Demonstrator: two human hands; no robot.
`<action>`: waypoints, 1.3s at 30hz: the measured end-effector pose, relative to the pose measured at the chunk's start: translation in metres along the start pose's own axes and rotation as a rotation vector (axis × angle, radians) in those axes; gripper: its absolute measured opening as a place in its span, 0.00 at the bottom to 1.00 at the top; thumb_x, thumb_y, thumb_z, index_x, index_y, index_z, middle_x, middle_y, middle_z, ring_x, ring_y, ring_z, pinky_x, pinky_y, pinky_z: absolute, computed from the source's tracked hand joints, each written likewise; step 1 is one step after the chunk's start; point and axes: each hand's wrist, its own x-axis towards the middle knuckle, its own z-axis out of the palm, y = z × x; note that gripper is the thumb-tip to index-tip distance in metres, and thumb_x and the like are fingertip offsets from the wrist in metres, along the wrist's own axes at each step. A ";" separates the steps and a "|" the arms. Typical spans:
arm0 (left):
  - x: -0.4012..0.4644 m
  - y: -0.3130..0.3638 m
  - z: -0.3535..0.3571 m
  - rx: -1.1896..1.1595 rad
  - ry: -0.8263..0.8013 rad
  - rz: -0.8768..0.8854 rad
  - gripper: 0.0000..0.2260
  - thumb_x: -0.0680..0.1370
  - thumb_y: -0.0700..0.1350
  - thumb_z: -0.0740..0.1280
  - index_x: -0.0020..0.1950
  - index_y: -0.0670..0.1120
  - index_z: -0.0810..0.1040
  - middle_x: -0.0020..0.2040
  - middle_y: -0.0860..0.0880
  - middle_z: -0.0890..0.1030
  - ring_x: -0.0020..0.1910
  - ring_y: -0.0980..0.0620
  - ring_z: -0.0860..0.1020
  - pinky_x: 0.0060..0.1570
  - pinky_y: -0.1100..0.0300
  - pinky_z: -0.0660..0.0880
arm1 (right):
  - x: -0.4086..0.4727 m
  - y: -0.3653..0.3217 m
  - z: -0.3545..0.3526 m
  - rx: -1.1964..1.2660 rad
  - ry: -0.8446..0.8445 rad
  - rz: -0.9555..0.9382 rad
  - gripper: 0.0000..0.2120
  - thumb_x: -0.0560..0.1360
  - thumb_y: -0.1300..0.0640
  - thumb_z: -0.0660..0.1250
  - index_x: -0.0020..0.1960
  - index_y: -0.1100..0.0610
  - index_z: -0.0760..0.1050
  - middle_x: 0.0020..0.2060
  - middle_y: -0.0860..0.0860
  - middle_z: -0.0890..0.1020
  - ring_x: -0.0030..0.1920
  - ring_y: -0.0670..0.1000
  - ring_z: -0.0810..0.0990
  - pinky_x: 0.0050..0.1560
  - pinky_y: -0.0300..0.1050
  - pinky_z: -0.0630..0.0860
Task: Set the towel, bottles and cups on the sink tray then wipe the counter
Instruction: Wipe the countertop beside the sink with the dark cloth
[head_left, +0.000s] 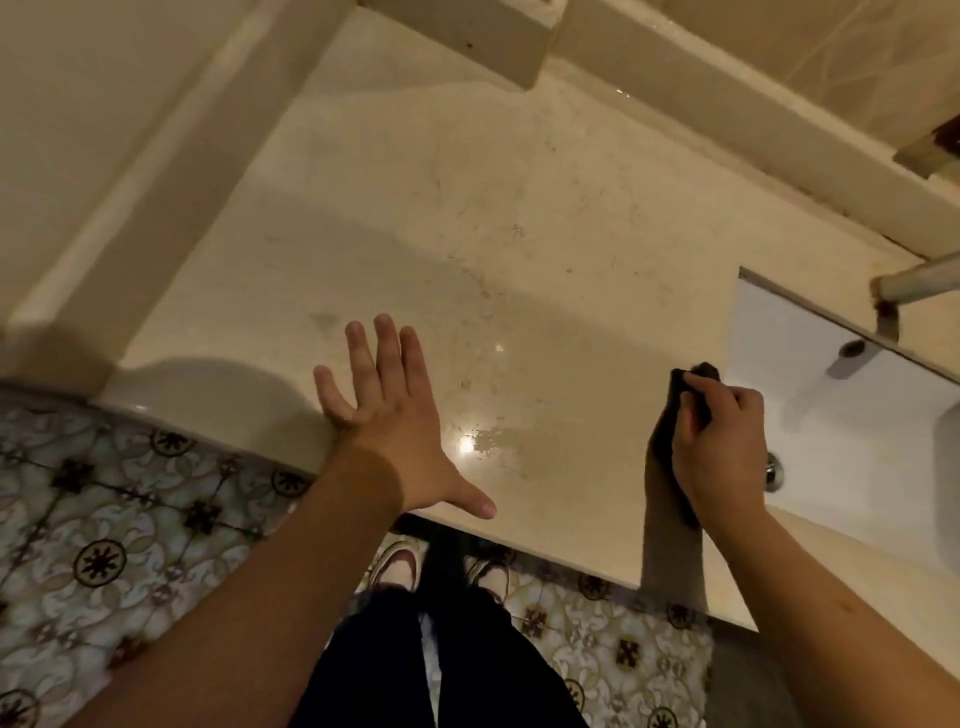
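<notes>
your right hand (719, 447) fisted on dark cloth (675, 415) just left of sink (831, 415), cloth running front-to-back | your left hand (384, 421) spread flat on counter (467, 234), holding nothing

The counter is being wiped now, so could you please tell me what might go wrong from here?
1. The dark cloth in the right hand sits by the sink edge; a stroke that way could push dirt into the basin.
2. The left hand rests flat near the wet patch on the counter; it might slip.
</notes>
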 end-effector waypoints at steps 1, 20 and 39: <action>-0.002 -0.001 0.000 -0.007 0.008 0.013 0.84 0.35 0.83 0.61 0.69 0.39 0.18 0.70 0.38 0.17 0.66 0.34 0.17 0.66 0.27 0.32 | 0.000 -0.009 0.000 0.026 0.004 0.025 0.15 0.83 0.57 0.61 0.69 0.57 0.75 0.61 0.60 0.74 0.54 0.59 0.78 0.56 0.43 0.69; 0.004 -0.004 0.006 0.081 0.014 0.022 0.76 0.37 0.84 0.60 0.68 0.58 0.16 0.69 0.41 0.16 0.67 0.37 0.17 0.66 0.28 0.30 | -0.066 -0.062 0.034 0.020 -0.205 -0.467 0.16 0.79 0.53 0.68 0.66 0.52 0.79 0.60 0.60 0.78 0.47 0.65 0.79 0.44 0.53 0.78; -0.099 0.077 0.016 -0.038 0.279 0.066 0.34 0.67 0.71 0.68 0.69 0.58 0.71 0.66 0.55 0.75 0.66 0.49 0.72 0.62 0.45 0.69 | -0.034 0.062 -0.070 0.129 -0.403 -0.417 0.22 0.82 0.45 0.59 0.75 0.48 0.67 0.68 0.52 0.72 0.59 0.53 0.77 0.56 0.47 0.74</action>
